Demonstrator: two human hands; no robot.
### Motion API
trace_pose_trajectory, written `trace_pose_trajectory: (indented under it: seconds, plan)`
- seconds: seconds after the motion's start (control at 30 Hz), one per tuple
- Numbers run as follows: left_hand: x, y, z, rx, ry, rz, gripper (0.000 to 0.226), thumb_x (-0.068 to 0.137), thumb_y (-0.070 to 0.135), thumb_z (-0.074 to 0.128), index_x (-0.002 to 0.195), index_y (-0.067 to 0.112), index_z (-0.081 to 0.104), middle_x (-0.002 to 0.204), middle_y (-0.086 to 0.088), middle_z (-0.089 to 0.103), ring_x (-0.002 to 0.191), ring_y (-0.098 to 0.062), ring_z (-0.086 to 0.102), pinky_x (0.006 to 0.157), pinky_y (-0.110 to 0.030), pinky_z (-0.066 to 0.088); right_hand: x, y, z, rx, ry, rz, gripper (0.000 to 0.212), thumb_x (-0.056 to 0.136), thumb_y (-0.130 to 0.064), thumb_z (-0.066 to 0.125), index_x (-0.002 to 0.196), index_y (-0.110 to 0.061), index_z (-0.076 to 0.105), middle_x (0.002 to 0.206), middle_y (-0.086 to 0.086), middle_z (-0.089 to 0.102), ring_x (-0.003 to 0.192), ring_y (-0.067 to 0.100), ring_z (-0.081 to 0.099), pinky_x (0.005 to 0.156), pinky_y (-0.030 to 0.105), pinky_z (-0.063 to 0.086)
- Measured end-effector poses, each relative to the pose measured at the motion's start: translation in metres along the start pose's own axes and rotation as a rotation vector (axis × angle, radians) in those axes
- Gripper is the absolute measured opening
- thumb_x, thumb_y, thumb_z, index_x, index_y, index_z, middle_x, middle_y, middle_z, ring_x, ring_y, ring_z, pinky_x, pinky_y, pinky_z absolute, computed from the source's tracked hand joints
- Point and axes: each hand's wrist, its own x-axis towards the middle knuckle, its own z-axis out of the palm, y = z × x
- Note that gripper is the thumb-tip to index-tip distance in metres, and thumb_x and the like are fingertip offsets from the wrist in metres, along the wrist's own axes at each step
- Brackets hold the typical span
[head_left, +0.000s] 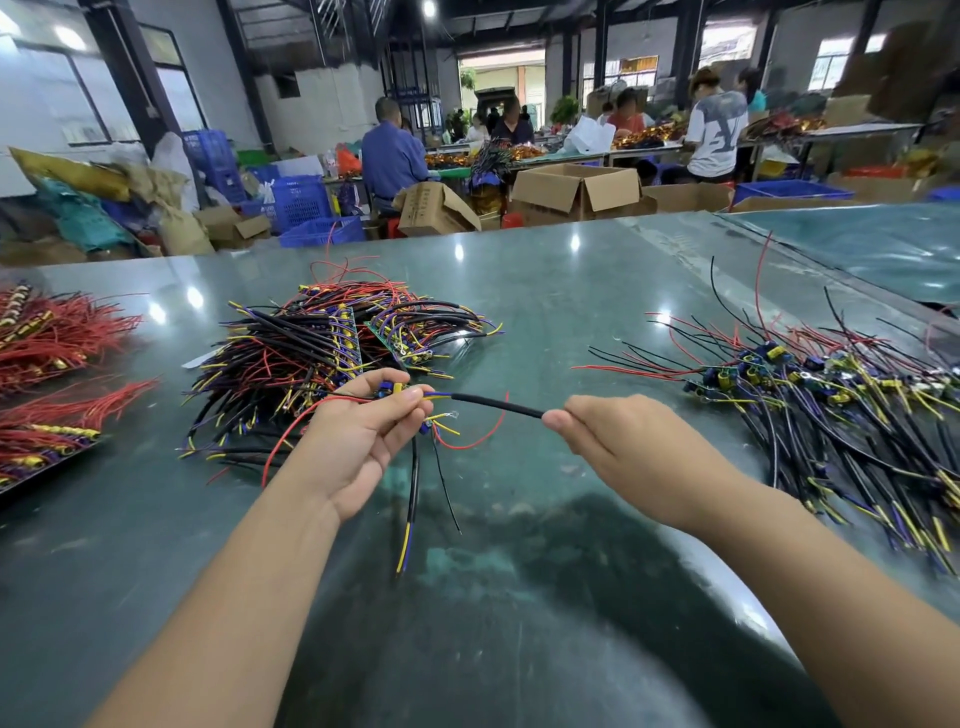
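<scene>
1. Legible markings. The open brown cardboard carton (435, 210) beyond the far table edge carries dark printing on its side, too small to read. The white T-shirt (714, 136) of a person standing at a rear bench bears a large grey monogram resembling "LV".

2. Left hand (358, 434). The palm faces up and the fingers are curled. The thumb and forefinger are closed on a small wired circuit module with blue and yellow components (388, 389), at the point where its yellow and blue conductors enter a black sleeved cable (493, 406). A second black sleeved lead with yellow and blue tips (412, 491) and a thin red wire (480, 439) hang from the module below this hand.

3. Right hand (613, 441). The fingers are curled, and the thumb and forefinger pinch the free end of the black sleeved cable. The cable runs nearly straight between the two hands, above the glossy green table surface (519, 291).

4. Surrounding stock.
- A heap of wired green boards (332, 353) lies just behind the left hand.
- A spread pile of similar wired modules (831, 400) lies to the right, apart from the right hand.
- Bundles of red wire (52, 332) lie at the left edge.
</scene>
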Motion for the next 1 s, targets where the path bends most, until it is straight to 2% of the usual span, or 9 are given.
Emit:
trace_pose_trajectory:
  seconds: [0.13,0.23,0.33,0.37,0.43,0.63,0.77,0.9,1.0]
  plan:
    - [0.001,-0.001,0.0,-0.03,0.039,0.031,0.021,0.085,-0.01,0.055,0.08,0.011,0.058,0.069,-0.007,0.07,0.058,-0.011,0.067,0.054,-0.014,0.053,-0.001,-0.003,0.0,0.073,-0.023,-0.037,0.043,0.097,-0.048,0.025,0.079,-0.017,0.049,0.066,0.0,0.056,0.072,0.029,0.055,0.068,0.039,0.042]
    - [0.0,-0.003,0.003,-0.015,0.05,0.066,0.02,0.084,-0.01,0.056,0.081,0.01,0.058,0.07,-0.007,0.07,0.059,-0.011,0.067,0.056,-0.014,0.053,-0.001,0.0,-0.004,-0.079,-0.058,0.031,0.042,0.094,-0.057,0.017,0.082,-0.027,0.044,0.069,-0.007,0.052,0.078,0.027,0.054,0.063,0.036,0.036]
    - [-0.003,-0.005,0.007,0.034,0.017,0.102,0.021,0.083,-0.011,0.058,0.083,0.01,0.058,0.071,-0.008,0.071,0.059,-0.012,0.068,0.057,-0.015,0.054,-0.005,0.005,-0.002,-0.239,-0.204,0.116,0.081,0.073,-0.071,-0.007,0.119,-0.033,0.048,0.121,-0.008,0.057,0.12,0.022,0.045,0.095,0.037,0.036]
    - [-0.005,-0.006,0.01,0.059,-0.007,0.105,0.021,0.083,-0.01,0.058,0.084,0.01,0.057,0.072,-0.008,0.072,0.06,-0.012,0.068,0.057,-0.015,0.054,-0.007,0.002,-0.001,-0.25,-0.194,0.121,0.087,0.072,-0.071,-0.009,0.135,-0.035,0.039,0.14,-0.012,0.045,0.133,0.018,0.033,0.106,0.036,0.026]
    - [-0.01,-0.01,0.015,0.099,-0.073,0.089,0.02,0.082,-0.01,0.058,0.086,0.01,0.057,0.074,-0.008,0.072,0.061,-0.013,0.068,0.058,-0.016,0.054,-0.006,-0.007,0.001,-0.223,-0.075,0.092,0.079,0.08,-0.067,-0.002,0.146,-0.034,0.026,0.151,-0.016,0.031,0.14,0.013,0.022,0.111,0.031,0.016]
    - [-0.027,-0.021,0.03,0.235,-0.36,0.034,0.025,0.066,0.006,0.07,0.089,0.012,0.061,0.077,-0.007,0.07,0.068,-0.012,0.066,0.066,-0.019,0.053,-0.007,-0.025,0.014,0.069,0.075,-0.016,0.031,0.096,-0.042,0.043,0.126,-0.034,0.049,0.114,-0.017,0.058,0.095,0.01,0.057,0.078,0.033,0.046]
    - [-0.028,-0.018,0.032,0.171,-0.375,-0.012,0.027,0.073,0.02,0.067,0.098,0.012,0.065,0.092,-0.004,0.07,0.081,-0.023,0.071,0.067,-0.022,0.055,-0.003,-0.022,0.015,0.275,0.135,0.063,0.019,0.094,-0.024,0.055,0.109,-0.026,0.066,0.077,-0.008,0.064,0.063,0.002,0.05,0.06,0.013,0.037]
    - [-0.025,-0.012,0.031,0.159,-0.314,-0.033,0.042,0.079,0.04,0.058,0.113,0.016,0.063,0.098,0.002,0.072,0.086,-0.034,0.071,0.064,-0.025,0.056,0.0,-0.016,0.012,0.435,0.142,0.179,0.018,0.093,-0.018,0.055,0.084,-0.027,0.068,0.05,-0.007,0.046,0.048,0.007,0.039,0.048,0.018,0.032]
    - [-0.021,-0.005,0.028,0.08,-0.251,-0.005,0.041,0.081,0.042,0.052,0.107,0.013,0.066,0.1,-0.01,0.073,0.079,-0.027,0.072,0.062,-0.024,0.056,0.002,-0.009,0.006,0.513,0.119,0.232,0.019,0.092,-0.017,0.057,0.078,-0.022,0.069,0.047,-0.01,0.042,0.045,0.004,0.037,0.045,0.015,0.029]
